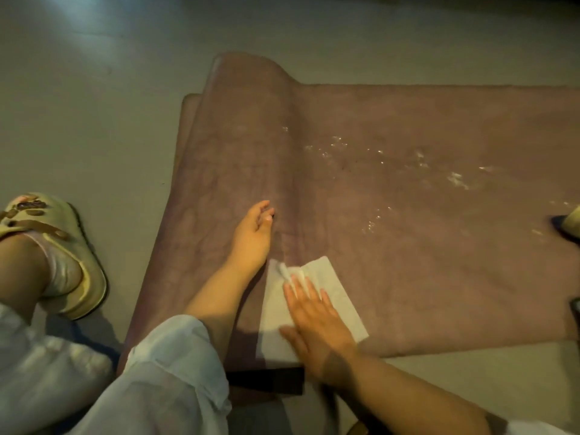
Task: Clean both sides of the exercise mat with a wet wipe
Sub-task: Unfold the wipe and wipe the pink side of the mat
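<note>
right hand [317, 321] lies palm down on the wet wipe [314, 309], fingers straight and slightly spread, their tips pointing away from the person; the hand is somewhat blurred. the wipe is a white rectangular sheet, unfolded and nearly flat, with a small bunched ridge at its far left corner just beyond the fingertips. it rests on the near edge of the exercise mat [408, 246], partly under the palm.

left hand [254, 233] rests on the mat to the left of the wipe, near it but apart from it. its fingers are loosely bent and close together, the tips touching the mat at the foot of a raised fold; whether they press down or only rest there cannot be told. a pale, loose sleeve [175, 365] covers the left forearm up to near the wrist.

the mat is a dull mauve sheet spread across the floor [94, 105] from centre to right edge. its left portion curves upward and over in a soft fold, with a second layer showing beneath at the far left. glistening wet streaks and droplets are scattered over the flat part, centre to right.

the floor is smooth and pale grey-green, under dim warm light, with a faint glare patch at the upper left. a foot in a cream clog-style sandal [62, 255] with brown ornaments stands on the floor at the left, beside the mat. part of another such shoe [571, 224] shows at the right edge, over the mat.
</note>
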`<state>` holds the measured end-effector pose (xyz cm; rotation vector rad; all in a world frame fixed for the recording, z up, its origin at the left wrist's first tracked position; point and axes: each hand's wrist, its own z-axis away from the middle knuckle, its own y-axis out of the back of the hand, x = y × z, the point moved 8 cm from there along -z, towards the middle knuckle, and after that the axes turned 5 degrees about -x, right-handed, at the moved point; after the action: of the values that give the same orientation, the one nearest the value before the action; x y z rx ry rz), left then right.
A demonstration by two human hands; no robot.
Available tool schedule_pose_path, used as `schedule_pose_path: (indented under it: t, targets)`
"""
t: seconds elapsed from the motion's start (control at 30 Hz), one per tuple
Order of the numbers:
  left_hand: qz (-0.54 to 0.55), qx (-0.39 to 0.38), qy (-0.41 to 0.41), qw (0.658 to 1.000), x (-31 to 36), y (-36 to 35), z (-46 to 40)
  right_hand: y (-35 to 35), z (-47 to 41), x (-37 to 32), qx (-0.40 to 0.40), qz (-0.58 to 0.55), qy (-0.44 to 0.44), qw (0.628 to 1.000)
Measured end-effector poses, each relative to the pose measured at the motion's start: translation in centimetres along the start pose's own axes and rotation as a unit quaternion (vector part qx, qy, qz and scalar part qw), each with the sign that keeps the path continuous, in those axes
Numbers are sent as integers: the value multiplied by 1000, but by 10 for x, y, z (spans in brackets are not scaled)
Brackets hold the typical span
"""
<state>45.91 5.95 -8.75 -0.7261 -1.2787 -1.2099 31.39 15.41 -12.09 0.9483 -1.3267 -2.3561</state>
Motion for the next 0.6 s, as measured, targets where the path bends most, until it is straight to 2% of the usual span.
schedule_pose_path:
  t: [0.13, 0.27, 0.33, 0.47, 0.6]
  targets:
    - [16, -24, -15, 999, 30, -12, 7, 37, -16, 50, 37, -148, -117, 981]
    - [42, -68, 6, 997, 56, -34, 14, 73, -7, 61, 47, -290, -81, 952]
    - [22, -103, 18, 994, 66, -46, 17, 95, 4, 62, 62, -292, -60, 952]
    - [-43, -184, -9, 982, 97, -73, 30, 132, 27, 60, 77, -272, -35, 958]
    - [-161, -281, 13, 946, 122, -107, 47, 170, 54, 57, 87, -268, -19, 959]
